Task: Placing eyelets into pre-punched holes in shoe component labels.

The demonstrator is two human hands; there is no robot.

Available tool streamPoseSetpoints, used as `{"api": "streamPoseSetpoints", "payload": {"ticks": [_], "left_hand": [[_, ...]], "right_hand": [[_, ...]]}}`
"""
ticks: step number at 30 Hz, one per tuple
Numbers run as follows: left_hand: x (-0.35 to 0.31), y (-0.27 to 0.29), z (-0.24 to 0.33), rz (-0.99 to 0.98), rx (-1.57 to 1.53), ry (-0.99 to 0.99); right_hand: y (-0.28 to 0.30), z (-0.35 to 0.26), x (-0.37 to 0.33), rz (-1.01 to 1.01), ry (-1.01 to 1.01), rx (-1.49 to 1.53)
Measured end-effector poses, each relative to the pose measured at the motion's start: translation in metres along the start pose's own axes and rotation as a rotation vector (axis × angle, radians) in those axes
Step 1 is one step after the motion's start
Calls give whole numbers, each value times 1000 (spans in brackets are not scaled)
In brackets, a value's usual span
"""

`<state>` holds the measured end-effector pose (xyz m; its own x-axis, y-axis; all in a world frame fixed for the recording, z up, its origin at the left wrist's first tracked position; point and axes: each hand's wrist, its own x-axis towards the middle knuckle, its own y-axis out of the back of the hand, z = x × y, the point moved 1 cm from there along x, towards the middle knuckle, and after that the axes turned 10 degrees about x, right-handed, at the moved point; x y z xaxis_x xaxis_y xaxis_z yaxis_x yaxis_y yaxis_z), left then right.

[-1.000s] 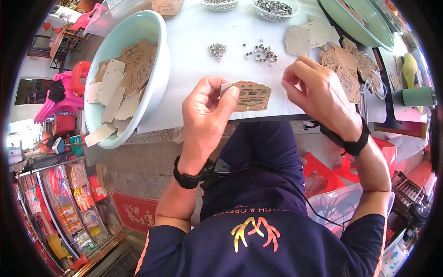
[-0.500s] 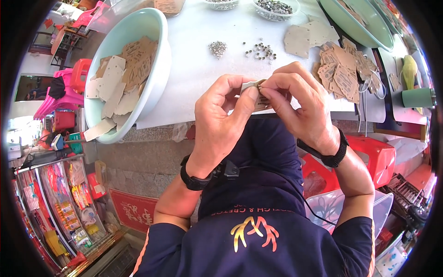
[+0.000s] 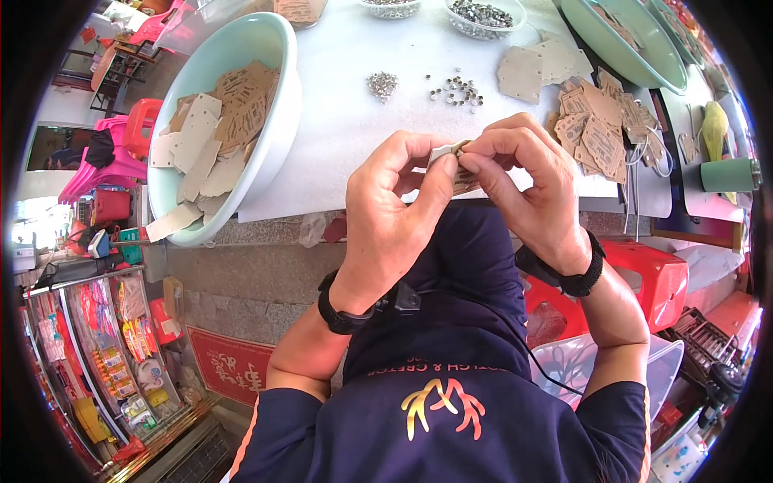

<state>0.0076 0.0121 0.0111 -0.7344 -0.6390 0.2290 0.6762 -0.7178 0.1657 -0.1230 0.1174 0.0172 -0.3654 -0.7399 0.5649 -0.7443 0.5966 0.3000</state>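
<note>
Above the table's front edge, my left hand (image 3: 396, 193) pinches a small brown cardboard card (image 3: 465, 182) between thumb and fingers. The fingertips of my right hand (image 3: 538, 181) are closed at the card's upper edge; any small part between them is too hidden to make out. Beyond my hands lie a little heap of shiny metal pieces (image 3: 382, 85) and a scatter of small metal rings (image 3: 457, 92). To the right is a pile of printed brown cards (image 3: 594, 129), with plain grey cards (image 3: 522, 74) behind it.
A pale green basin (image 3: 283, 88) of cards stands left on the white table (image 3: 330, 153). Clear tubs of metal bits (image 3: 483, 18) and another green basin (image 3: 660, 60) sit at the back. White cords (image 3: 636, 189) hang over the right edge. A red stool (image 3: 652, 282) stands right.
Both hands have shifted very slightly to the right relative to my body, and the card has tilted a little. The grip looks the same.
</note>
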Motion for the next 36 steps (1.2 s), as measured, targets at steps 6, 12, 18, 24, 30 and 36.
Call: {"api": "streamPoseSetpoints", "payload": {"ticks": [6,12,18,24,30,36], "left_hand": [[0,-2,-1,39,6,-74],[-1,-3,-4,48,-55,-47],[-2,2,-3,-27,-32,-2],[-1,0,-5,9,-17,-27],[-1,1,1,-18,71,-38],[2,3,1,21,205,-165]], "right_hand": [[0,-2,0,-1,14,10],[1,0,0,-20,46,9],[0,0,1,-26,38,15],[1,4,1,-29,-8,26],[-1,-7,11,114,11,-69],[11,0,17,-120,153,-162]]}}
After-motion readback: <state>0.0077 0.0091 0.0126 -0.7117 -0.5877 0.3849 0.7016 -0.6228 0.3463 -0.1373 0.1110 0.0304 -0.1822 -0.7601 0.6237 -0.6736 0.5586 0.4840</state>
